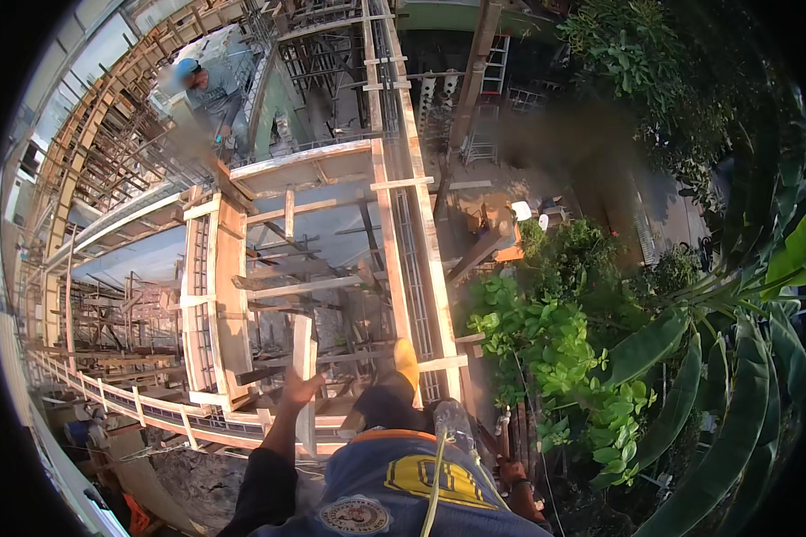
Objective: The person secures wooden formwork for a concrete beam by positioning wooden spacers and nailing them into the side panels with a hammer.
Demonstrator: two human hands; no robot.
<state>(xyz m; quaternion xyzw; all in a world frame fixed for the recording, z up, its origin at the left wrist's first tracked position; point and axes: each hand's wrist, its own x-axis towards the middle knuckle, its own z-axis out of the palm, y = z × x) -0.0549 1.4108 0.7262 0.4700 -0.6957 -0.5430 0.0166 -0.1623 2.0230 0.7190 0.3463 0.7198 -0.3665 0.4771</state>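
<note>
I stand high up on wooden beam formwork (416, 268) with steel rebar cages inside it. My left hand (300, 389) is stretched forward with fingers apart and holds nothing; it hovers by an upright wooden plank (304, 345). My right hand (513, 472) is low at my side next to rusty bars (509, 438), and its grip is unclear. My foot in a yellow boot (406, 358) rests on the formwork edge. A clear plastic bottle (454, 421) sits at my hip. A yellowish cord (436, 483) runs down my blue shirt.
Another worker in a blue helmet (188, 68) crouches on the formwork at the far left. Open gaps drop between the beams (331, 233). Green bushes (555, 349) and banana leaves (743, 421) lie to the right, with a yard far below (501, 206).
</note>
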